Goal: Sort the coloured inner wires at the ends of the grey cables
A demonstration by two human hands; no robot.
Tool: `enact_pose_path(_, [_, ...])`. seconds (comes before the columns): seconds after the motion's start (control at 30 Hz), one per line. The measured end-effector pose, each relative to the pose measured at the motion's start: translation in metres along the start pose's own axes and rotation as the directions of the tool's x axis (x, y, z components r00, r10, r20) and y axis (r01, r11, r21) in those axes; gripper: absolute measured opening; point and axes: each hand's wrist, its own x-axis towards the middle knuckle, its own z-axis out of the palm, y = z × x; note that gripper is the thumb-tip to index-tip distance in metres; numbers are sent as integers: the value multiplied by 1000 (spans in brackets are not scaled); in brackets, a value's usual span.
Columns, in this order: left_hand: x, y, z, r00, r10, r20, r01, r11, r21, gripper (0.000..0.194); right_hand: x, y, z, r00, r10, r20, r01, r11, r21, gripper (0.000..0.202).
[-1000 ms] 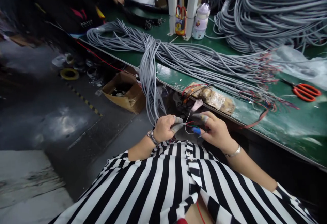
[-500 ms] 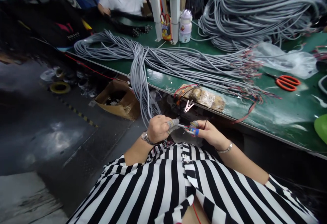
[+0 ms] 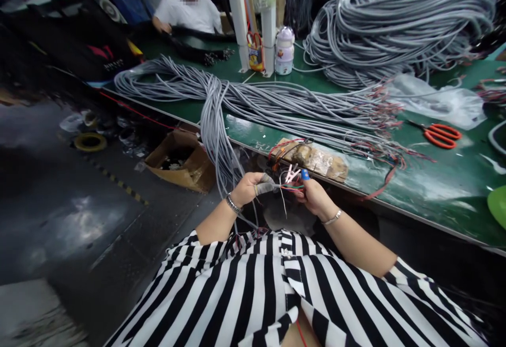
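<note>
On my feed the left hand (image 3: 247,190) is clamped on the end of a grey cable (image 3: 277,185), its covered fingertips pinching the jacket so that I see only a short bit of it. From there the thin wires (image 3: 291,187), red and green among them, cross the small gap to the right hand (image 3: 315,198), while a pale strand (image 3: 283,205) droops between the two. The hands are apart, joined only by those wires. The right thumb, in a blue wrap (image 3: 304,174), stands up; its other fingers curl out of my sight, and I cannot tell whether they are closed on the wire ends.

Just beyond the right thumb I make out a pink clip (image 3: 290,174), partly covered, with a block (image 3: 322,162) behind it on the bench (image 3: 422,194). Ahead of both hands lies the bundle (image 3: 272,100); part of it hangs over the edge towards the left hand, and I lose its lower end behind the wrist. Well to the right of the right hand are the scissors (image 3: 441,136), and farther right a green object (image 3: 497,207), cut off by my view. The contents of the box (image 3: 185,165), left of the left hand, are too dark to name.
</note>
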Motion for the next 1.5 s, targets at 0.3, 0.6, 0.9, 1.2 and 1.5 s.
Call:
enact_pose_path(0.3, [15,-10,3,989,-119,87,127,987,-98,52,4,-14,19,999,-4,48,-2,992,127,57])
enact_pose_path(0.6, [22,-16,6,971,-183,153,195,978,-68,54,16,-2,19,995,-95,-11,95,970,226,53])
enact_pose_path(0.9, [21,-14,4,958,-182,222,208,973,-98,49,12,1,19,999,-45,17,39,967,253,56])
enact_pose_path(1.2, [3,0,-7,911,-181,370,206,978,-30,47,4,10,0,996,93,-11,-85,948,306,60])
enact_pose_path(1.5, [-24,6,-17,894,-189,407,195,981,27,42,2,6,-6,992,124,1,-119,949,293,53])
